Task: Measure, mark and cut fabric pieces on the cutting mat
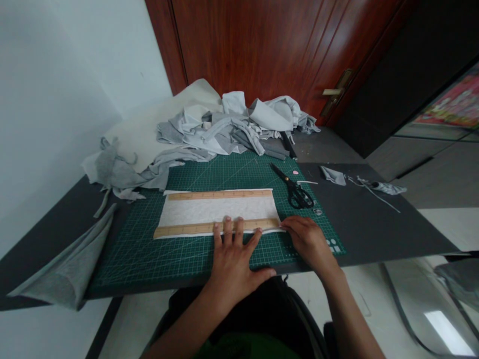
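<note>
A piece of white fabric lies flat on the green cutting mat. Along its far edge rests one wooden ruler, and a second wooden ruler lies along its near edge. My left hand is spread, its fingertips pressing on the near ruler and the fabric. At the right end of that ruler, my right hand pinches the fabric's near right corner between closed fingers. Black scissors lie on the mat beyond my right hand, blades pointing away to the left.
Crumpled grey and white cloth scraps are heaped at the back by the wooden door. A folded grey cloth hangs over the front left table edge. Small scraps lie on the dark table at right.
</note>
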Demonstrator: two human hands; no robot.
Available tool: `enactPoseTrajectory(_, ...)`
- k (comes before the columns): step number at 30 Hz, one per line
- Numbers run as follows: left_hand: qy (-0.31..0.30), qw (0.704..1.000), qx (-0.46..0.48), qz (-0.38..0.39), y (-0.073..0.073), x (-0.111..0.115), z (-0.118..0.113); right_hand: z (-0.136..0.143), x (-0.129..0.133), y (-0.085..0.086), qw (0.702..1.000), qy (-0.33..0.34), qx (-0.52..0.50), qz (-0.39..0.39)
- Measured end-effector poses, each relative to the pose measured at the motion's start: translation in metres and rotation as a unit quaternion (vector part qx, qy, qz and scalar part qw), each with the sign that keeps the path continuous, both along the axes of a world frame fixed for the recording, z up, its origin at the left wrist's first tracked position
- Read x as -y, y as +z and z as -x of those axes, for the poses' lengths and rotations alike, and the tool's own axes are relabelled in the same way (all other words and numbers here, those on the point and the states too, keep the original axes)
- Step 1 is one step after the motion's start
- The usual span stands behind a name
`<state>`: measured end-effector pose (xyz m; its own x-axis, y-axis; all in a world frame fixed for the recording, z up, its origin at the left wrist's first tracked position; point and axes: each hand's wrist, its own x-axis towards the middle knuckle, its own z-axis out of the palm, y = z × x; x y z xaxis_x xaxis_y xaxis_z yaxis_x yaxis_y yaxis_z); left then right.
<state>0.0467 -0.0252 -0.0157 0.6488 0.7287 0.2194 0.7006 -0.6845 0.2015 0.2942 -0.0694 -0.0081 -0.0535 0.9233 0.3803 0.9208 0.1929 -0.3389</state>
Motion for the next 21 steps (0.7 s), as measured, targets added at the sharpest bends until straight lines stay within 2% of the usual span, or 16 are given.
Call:
enactPoseTrajectory(10,0.0,1.0,-0.005,0.002,0.0007,-0.0003,-0.0002,0.0078,0.0013,0.008,0.998,-0.019,0.057,0.004)
enactPoseTrajectory(21,0.0,1.0,-0.004,-0.001,-0.0004,-0.0005,0.0009,0.0085,0.0014,0.0047,0.997,-0.026,0.069,-0.005)
